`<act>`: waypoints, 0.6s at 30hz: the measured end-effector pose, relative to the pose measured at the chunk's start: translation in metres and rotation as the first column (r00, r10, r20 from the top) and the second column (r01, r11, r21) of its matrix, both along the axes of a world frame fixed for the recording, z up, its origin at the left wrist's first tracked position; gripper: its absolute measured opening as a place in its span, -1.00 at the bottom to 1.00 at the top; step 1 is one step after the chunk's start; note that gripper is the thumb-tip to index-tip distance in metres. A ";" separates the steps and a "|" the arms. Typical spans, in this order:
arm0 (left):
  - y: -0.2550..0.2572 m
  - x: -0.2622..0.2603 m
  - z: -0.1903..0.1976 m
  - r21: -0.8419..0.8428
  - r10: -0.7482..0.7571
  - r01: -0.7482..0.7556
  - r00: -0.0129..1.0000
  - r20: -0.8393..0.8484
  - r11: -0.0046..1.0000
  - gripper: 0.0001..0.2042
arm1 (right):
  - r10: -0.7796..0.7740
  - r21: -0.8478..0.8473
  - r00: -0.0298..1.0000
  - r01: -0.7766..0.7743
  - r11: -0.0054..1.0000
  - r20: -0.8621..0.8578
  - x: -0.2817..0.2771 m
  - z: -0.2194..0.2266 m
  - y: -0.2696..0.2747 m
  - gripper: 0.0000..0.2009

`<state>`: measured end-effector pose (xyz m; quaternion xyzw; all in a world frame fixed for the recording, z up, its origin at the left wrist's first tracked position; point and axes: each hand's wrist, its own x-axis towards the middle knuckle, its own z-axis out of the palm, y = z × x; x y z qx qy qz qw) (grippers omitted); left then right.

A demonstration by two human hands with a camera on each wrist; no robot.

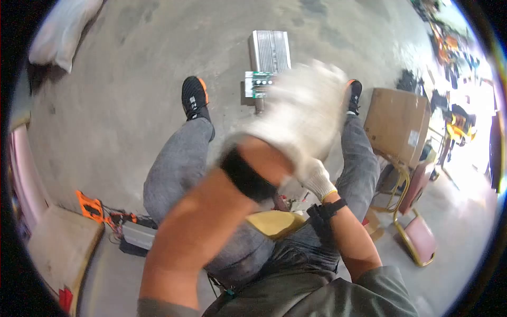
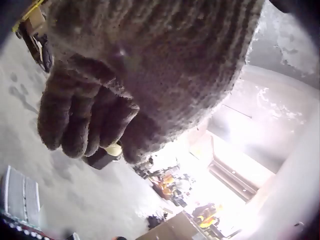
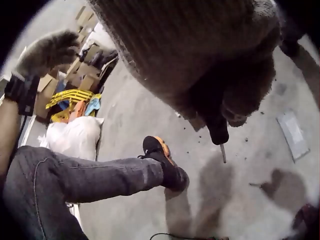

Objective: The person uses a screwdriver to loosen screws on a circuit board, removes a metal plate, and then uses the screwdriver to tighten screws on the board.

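In the head view my gloved left hand (image 1: 301, 111) is blurred, raised over the floor and partly in front of a green circuit board (image 1: 261, 84). A ribbed silver metal case (image 1: 271, 51) lies just beyond the board. The left wrist view shows my left hand (image 2: 95, 105) with loosely bent fingers; a small dark thing (image 2: 102, 158) appears below them, and whether they touch is unclear. My gloved right hand (image 1: 317, 179) is lower, near my lap. In the right wrist view, the right hand (image 3: 225, 75) grips a dark-handled tool (image 3: 218, 131) with a thin metal tip.
A cardboard box (image 1: 396, 124) and a chair (image 1: 420, 238) stand at the right. At the lower left are an orange tool (image 1: 90, 206) and a silver-black device (image 1: 138, 236). My shoes (image 1: 195, 98) flank the case; a white sack (image 1: 60, 34) lies at the upper left.
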<state>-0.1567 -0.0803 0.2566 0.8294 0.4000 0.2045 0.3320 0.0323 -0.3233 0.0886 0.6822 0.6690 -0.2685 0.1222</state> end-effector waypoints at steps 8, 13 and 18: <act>-0.023 -0.053 -0.056 -0.271 0.091 -0.203 0.923 -0.373 0.941 -0.65 | -0.805 -0.394 0.580 0.716 0.577 -0.125 0.000 0.078 -0.051 -0.41; -0.121 -0.052 -0.070 -0.338 0.090 -0.188 0.954 -0.286 0.922 -0.64 | -0.791 -0.292 0.507 0.743 0.602 -0.342 0.016 0.059 -0.072 -0.44; -0.190 -0.033 -0.087 -0.696 0.036 -0.172 0.978 -0.207 0.697 -0.63 | -0.765 -0.338 0.515 0.692 0.638 -0.387 0.023 0.069 -0.072 -0.47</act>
